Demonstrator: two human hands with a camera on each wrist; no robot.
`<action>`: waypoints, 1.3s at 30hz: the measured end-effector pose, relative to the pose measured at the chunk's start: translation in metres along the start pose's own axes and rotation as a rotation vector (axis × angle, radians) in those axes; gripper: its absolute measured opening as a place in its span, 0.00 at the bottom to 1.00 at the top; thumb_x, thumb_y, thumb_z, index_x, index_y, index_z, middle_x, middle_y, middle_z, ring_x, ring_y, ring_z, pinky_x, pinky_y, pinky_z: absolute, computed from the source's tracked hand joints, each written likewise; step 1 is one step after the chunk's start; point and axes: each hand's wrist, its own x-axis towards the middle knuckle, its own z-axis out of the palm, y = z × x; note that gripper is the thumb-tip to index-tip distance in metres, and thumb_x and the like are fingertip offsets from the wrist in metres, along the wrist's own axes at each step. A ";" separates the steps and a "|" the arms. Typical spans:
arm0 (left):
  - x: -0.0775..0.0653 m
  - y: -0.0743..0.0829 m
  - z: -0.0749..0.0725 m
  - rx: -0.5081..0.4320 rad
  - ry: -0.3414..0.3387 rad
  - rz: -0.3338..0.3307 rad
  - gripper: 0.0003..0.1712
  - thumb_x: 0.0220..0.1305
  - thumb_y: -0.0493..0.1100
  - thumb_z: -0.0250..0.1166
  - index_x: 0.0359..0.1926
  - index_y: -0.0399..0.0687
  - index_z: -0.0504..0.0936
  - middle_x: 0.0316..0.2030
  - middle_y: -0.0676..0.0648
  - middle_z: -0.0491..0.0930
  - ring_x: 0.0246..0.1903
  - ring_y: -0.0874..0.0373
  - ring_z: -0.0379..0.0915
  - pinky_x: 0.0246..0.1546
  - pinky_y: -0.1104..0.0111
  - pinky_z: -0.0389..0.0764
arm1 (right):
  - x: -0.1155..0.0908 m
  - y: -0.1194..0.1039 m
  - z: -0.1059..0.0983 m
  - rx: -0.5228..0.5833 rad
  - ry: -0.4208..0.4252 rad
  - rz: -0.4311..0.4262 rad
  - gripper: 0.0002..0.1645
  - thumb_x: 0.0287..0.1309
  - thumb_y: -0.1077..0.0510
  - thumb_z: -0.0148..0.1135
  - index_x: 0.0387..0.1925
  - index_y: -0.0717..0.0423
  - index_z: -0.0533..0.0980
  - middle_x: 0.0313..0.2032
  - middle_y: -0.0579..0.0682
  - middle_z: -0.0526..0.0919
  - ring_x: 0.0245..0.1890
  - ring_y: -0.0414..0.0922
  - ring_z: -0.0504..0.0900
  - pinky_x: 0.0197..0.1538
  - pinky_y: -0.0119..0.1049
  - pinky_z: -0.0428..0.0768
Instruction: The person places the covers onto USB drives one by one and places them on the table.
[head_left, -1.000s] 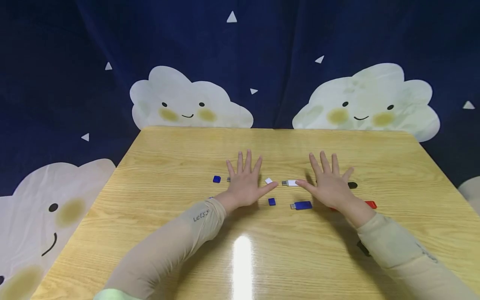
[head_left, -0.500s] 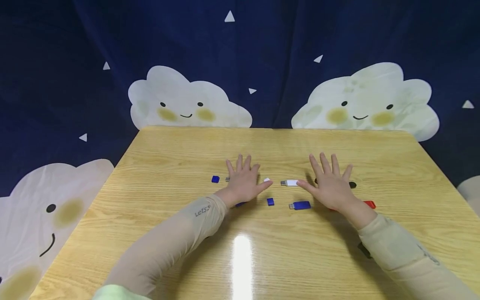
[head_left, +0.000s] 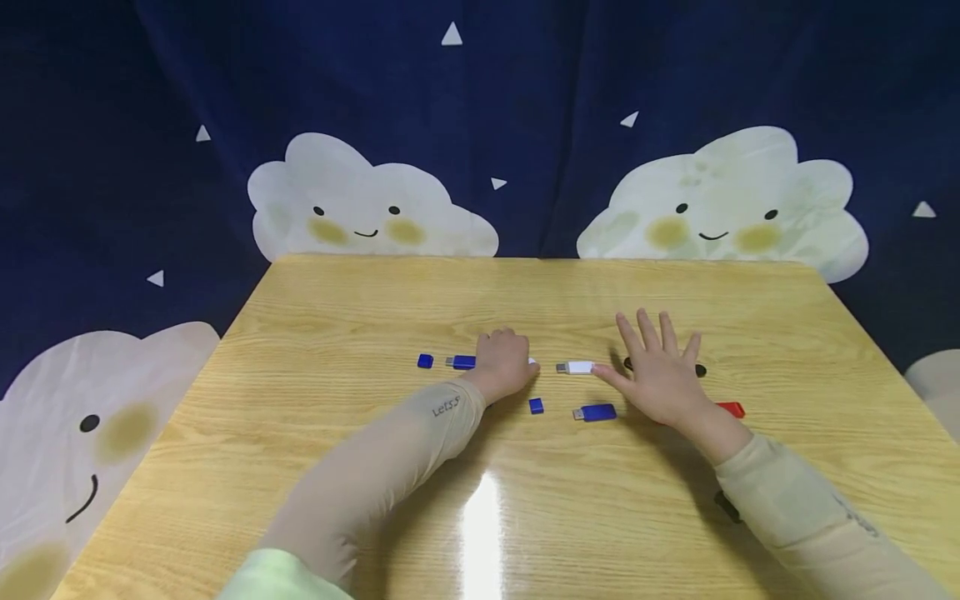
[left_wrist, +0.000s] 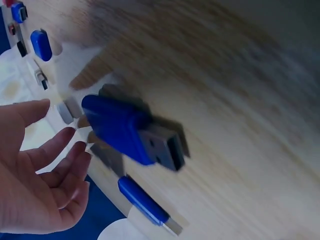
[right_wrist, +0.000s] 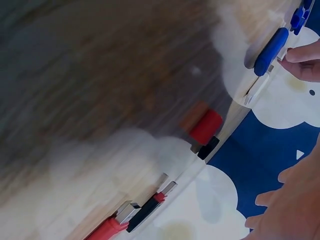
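My left hand [head_left: 504, 362] reaches down at a small white cap [left_wrist: 64, 112], fingers curved. In the left wrist view the thumb and fingertips stand around this cap with a gap between them. Just left of that hand lies a blue USB stick [head_left: 463, 362]; another blue USB stick [left_wrist: 117, 125] is nearer the left wrist camera, covered by the forearm in the head view. My right hand [head_left: 663, 379] hovers with fingers spread, holding nothing. Its thumb tip overlaps the end of a white USB stick [head_left: 580, 367]. Partly hidden under this hand are a black item [head_left: 701, 371] and a red one [head_left: 731, 409].
A blue cap [head_left: 425, 361] lies at the far left of the row, a second blue cap [head_left: 536, 406] at mid-table beside a blue USB stick [head_left: 597, 412]. The right wrist view shows a red cap [right_wrist: 206, 127] and a red USB stick [right_wrist: 107, 227] on the wooden table [head_left: 375, 308].
My left hand has moved right and its spread fingers have curved down toward the white cap, uncovering the blue USB stick on its left. The right hand stays nearly still, fingers spread.
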 end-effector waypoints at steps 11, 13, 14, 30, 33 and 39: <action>0.007 0.002 0.004 -0.021 0.046 0.037 0.05 0.60 0.42 0.59 0.37 0.50 0.79 0.38 0.50 0.83 0.41 0.53 0.79 0.45 0.59 0.77 | -0.003 0.002 0.001 -0.005 0.046 -0.001 0.53 0.58 0.27 0.45 0.71 0.58 0.50 0.70 0.68 0.46 0.69 0.70 0.40 0.59 0.76 0.34; 0.005 0.000 0.003 -0.046 0.031 0.039 0.05 0.60 0.43 0.60 0.36 0.50 0.78 0.37 0.50 0.83 0.41 0.54 0.79 0.44 0.60 0.77 | -0.002 0.002 0.001 -0.002 0.041 0.000 0.53 0.58 0.27 0.45 0.71 0.59 0.50 0.70 0.68 0.46 0.69 0.70 0.39 0.59 0.76 0.34; 0.004 -0.002 0.002 -0.058 0.025 0.041 0.04 0.60 0.44 0.59 0.35 0.50 0.78 0.37 0.51 0.83 0.40 0.54 0.79 0.42 0.60 0.78 | -0.002 0.001 0.001 -0.002 0.039 0.001 0.52 0.58 0.27 0.45 0.70 0.59 0.50 0.70 0.68 0.46 0.69 0.70 0.39 0.59 0.76 0.34; -0.020 -0.015 -0.013 -0.213 0.026 0.083 0.02 0.55 0.41 0.61 0.31 0.50 0.78 0.29 0.54 0.79 0.27 0.62 0.70 0.25 0.69 0.71 | 0.030 -0.024 0.014 -0.044 0.045 -0.156 0.21 0.56 0.51 0.63 0.47 0.61 0.78 0.49 0.59 0.80 0.54 0.59 0.70 0.56 0.68 0.59; -0.024 -0.015 -0.015 -0.223 0.038 0.103 0.01 0.55 0.41 0.61 0.31 0.50 0.78 0.28 0.54 0.78 0.26 0.63 0.69 0.23 0.71 0.69 | 0.036 -0.026 0.016 -0.039 0.004 -0.161 0.20 0.55 0.52 0.64 0.46 0.60 0.79 0.47 0.59 0.81 0.51 0.60 0.71 0.52 0.64 0.65; -0.033 -0.018 -0.020 -0.268 0.022 0.105 0.03 0.57 0.43 0.61 0.31 0.49 0.79 0.27 0.54 0.78 0.25 0.63 0.68 0.22 0.72 0.68 | 0.043 -0.027 0.019 -0.005 -0.057 -0.156 0.14 0.55 0.54 0.65 0.41 0.57 0.82 0.46 0.61 0.80 0.49 0.61 0.71 0.47 0.60 0.69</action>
